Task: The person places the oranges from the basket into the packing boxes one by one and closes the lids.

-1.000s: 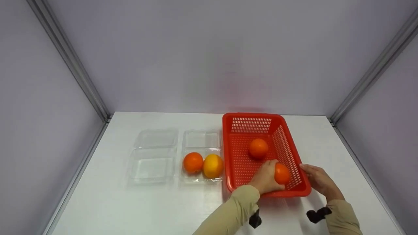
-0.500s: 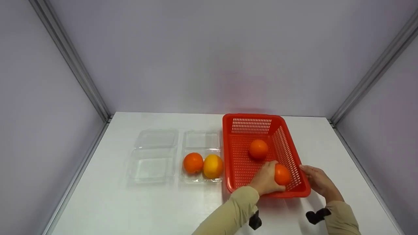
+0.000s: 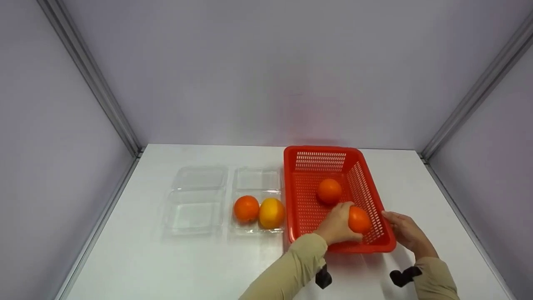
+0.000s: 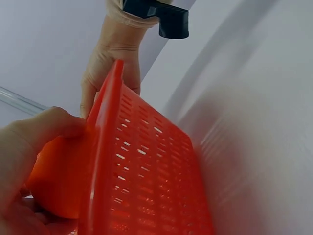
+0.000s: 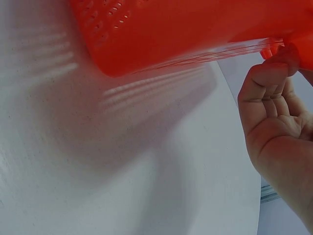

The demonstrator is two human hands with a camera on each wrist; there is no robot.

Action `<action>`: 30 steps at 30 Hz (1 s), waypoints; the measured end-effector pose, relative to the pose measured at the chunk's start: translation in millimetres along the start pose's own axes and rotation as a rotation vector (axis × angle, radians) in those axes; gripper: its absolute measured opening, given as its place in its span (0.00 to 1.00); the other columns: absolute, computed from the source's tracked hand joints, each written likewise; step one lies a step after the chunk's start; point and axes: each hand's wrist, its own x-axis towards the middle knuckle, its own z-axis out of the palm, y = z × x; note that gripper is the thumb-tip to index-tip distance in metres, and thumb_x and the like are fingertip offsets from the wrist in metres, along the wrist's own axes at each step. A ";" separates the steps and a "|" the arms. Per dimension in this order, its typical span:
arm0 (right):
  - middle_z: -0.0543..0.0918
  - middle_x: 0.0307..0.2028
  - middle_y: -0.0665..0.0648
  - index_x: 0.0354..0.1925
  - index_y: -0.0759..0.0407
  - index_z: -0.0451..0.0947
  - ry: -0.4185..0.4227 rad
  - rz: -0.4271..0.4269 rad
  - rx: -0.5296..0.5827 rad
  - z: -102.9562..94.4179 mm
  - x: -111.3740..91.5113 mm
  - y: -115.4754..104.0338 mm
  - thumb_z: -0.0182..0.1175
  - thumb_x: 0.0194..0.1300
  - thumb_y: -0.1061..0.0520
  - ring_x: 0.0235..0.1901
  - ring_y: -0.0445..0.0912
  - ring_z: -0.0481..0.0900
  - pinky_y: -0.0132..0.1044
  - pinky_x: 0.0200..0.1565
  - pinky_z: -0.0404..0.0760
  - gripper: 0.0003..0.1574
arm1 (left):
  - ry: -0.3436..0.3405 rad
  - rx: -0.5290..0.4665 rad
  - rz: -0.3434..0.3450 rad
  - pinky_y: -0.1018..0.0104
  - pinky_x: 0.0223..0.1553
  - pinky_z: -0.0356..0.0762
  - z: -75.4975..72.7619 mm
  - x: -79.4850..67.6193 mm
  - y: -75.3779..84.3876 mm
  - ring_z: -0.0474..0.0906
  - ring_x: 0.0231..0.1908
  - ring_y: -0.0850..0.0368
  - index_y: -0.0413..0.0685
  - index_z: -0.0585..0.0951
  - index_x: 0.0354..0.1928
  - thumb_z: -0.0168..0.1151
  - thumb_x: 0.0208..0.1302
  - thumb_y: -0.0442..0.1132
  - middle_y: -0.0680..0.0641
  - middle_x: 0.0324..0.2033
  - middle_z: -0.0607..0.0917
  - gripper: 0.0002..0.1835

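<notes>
My left hand grips an orange inside the front right part of a red plastic basket. In the left wrist view the thumb lies over the top of this orange, right beside the basket's perforated wall. My right hand pinches the basket's right rim near the front corner. The right wrist view shows its fingers curled at the rim from outside. A second orange lies on the basket floor, beyond the left hand.
Left of the basket, an open clear plastic clamshell holds an orange and a yellow-orange fruit side by side. Another open clear clamshell lies farther left. Pale walls enclose the white table at the back and sides.
The left hand and its orange have shifted slightly up and to the left inside the basket. My right hand stays at the rim.
</notes>
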 end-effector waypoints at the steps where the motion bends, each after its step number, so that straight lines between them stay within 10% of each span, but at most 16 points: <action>1: 0.86 0.38 0.41 0.47 0.44 0.79 0.004 0.003 0.003 0.3 -0.1 0.0 0.44 0.75 0.45 0.39 0.37 0.83 0.31 0.47 0.83 0.17 | -0.001 -0.001 0.003 0.71 0.57 0.76 -1.3 -0.1 -0.2 0.76 0.54 0.61 0.52 0.67 0.65 0.76 0.45 0.46 0.52 0.59 0.75 0.43; 30: 0.85 0.38 0.43 0.50 0.48 0.77 0.009 0.018 0.018 0.8 0.6 -0.4 0.43 0.76 0.45 0.39 0.37 0.83 0.33 0.47 0.83 0.18 | 0.020 -0.036 0.024 0.70 0.54 0.77 -16.7 -2.2 -6.6 0.73 0.55 0.60 0.53 0.66 0.64 0.76 0.44 0.48 0.51 0.58 0.72 0.44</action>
